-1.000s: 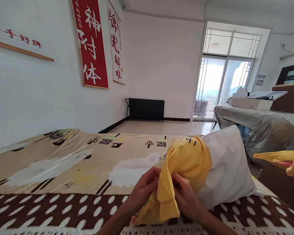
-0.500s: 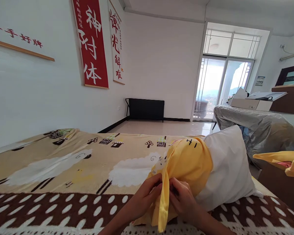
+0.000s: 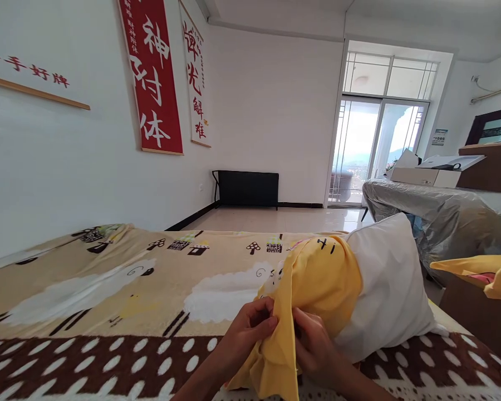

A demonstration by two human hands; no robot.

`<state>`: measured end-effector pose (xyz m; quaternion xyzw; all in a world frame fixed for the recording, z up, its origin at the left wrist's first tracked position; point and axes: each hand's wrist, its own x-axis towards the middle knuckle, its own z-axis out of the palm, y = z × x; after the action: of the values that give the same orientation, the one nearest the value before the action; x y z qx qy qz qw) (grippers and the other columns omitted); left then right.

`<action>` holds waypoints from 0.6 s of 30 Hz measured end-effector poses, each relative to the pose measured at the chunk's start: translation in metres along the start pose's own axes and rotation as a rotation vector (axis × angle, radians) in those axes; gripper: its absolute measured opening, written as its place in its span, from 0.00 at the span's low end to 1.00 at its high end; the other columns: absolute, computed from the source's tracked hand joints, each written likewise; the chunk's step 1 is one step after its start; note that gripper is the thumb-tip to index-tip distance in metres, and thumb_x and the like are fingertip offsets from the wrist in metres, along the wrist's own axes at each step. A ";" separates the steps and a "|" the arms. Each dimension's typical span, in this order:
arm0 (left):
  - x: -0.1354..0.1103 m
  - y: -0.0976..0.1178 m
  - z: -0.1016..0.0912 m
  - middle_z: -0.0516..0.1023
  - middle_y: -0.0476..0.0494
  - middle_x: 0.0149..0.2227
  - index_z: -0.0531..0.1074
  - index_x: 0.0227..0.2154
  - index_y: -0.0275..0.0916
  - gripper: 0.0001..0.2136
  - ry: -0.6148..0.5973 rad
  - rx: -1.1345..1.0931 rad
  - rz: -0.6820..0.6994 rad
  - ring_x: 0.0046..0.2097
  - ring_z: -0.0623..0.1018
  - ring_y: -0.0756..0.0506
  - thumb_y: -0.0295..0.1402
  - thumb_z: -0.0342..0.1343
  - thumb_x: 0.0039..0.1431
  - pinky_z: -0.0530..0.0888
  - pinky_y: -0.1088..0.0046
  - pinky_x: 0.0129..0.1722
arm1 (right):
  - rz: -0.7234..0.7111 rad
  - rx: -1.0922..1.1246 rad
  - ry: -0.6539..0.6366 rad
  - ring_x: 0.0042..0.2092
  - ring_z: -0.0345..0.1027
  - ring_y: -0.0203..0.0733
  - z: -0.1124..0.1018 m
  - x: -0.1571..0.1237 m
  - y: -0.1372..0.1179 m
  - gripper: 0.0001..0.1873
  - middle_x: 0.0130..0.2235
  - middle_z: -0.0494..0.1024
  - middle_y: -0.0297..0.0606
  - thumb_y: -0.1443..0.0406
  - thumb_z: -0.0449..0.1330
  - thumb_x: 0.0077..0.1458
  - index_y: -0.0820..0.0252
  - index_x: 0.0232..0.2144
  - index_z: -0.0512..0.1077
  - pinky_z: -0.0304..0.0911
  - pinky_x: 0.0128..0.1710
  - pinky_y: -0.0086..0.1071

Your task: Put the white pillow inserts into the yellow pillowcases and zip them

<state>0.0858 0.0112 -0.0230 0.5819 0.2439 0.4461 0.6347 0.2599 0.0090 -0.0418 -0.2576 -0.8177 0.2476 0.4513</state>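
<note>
A white pillow lies on the bed with a yellow pillowcase pulled partway over its near end. My left hand pinches the pillowcase's open edge from the left. My right hand grips the same edge from the right, fingers curled into the cloth. A loose fold of yellow fabric hangs down between the two hands. The far half of the pillow is bare.
The bed carries a tan blanket with sheep prints and a brown band with white dots. A plastic-covered sofa with boxes stands at right. More yellow cloth sits at the right edge. Red banners hang on the wall.
Both hands have regripped the pillowcase edge and stayed close together; the loose yellow fold between them has shifted and now hangs lower. The view tilted slightly.
</note>
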 end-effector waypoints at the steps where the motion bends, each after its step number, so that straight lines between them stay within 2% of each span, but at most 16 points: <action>1: 0.000 0.000 0.001 0.66 0.47 0.29 0.66 0.28 0.34 0.11 0.006 -0.022 0.000 0.30 0.65 0.52 0.37 0.59 0.53 0.62 0.77 0.30 | 0.019 0.035 -0.002 0.30 0.55 0.32 0.000 0.001 -0.002 0.09 0.27 0.65 0.34 0.63 0.50 0.58 0.62 0.28 0.60 0.53 0.31 0.25; 7: 0.001 0.003 -0.003 0.68 0.46 0.27 0.68 0.26 0.33 0.10 0.014 -0.198 -0.033 0.29 0.68 0.53 0.34 0.62 0.49 0.64 0.79 0.30 | 0.109 0.102 0.008 0.26 0.49 0.30 -0.002 0.001 -0.006 0.10 0.23 0.60 0.30 0.64 0.52 0.54 0.62 0.23 0.59 0.49 0.26 0.24; 12: 0.001 0.013 -0.018 0.71 0.47 0.29 0.69 0.28 0.35 0.08 0.109 -0.352 -0.020 0.29 0.71 0.52 0.32 0.62 0.49 0.67 0.78 0.29 | 0.193 -0.083 -0.038 0.24 0.50 0.30 -0.009 -0.004 0.004 0.08 0.20 0.59 0.30 0.69 0.51 0.48 0.62 0.20 0.56 0.47 0.24 0.24; 15: 0.001 0.016 -0.025 0.72 0.48 0.29 0.70 0.30 0.36 0.07 0.152 -0.431 -0.001 0.29 0.72 0.51 0.31 0.62 0.50 0.68 0.78 0.28 | 0.219 -0.189 -0.067 0.23 0.52 0.30 -0.014 -0.004 0.007 0.05 0.21 0.63 0.31 0.71 0.52 0.47 0.62 0.21 0.59 0.46 0.23 0.24; 16: 0.001 0.017 -0.025 0.72 0.48 0.28 0.70 0.30 0.36 0.07 0.164 -0.438 -0.007 0.29 0.72 0.51 0.31 0.62 0.49 0.68 0.77 0.28 | 0.212 -0.201 -0.034 0.23 0.54 0.30 -0.016 -0.003 0.006 0.04 0.21 0.65 0.31 0.71 0.52 0.47 0.62 0.22 0.60 0.47 0.23 0.24; 18: 0.001 0.016 -0.025 0.74 0.47 0.30 0.71 0.32 0.36 0.09 0.199 -0.438 -0.039 0.30 0.74 0.50 0.31 0.63 0.48 0.70 0.76 0.30 | 0.140 -0.204 0.119 0.23 0.55 0.30 -0.017 -0.002 0.000 0.04 0.22 0.65 0.32 0.70 0.53 0.50 0.62 0.25 0.61 0.50 0.22 0.24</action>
<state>0.0609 0.0238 -0.0125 0.3789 0.2136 0.5312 0.7271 0.2758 0.0110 -0.0350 -0.3727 -0.7905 0.1784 0.4521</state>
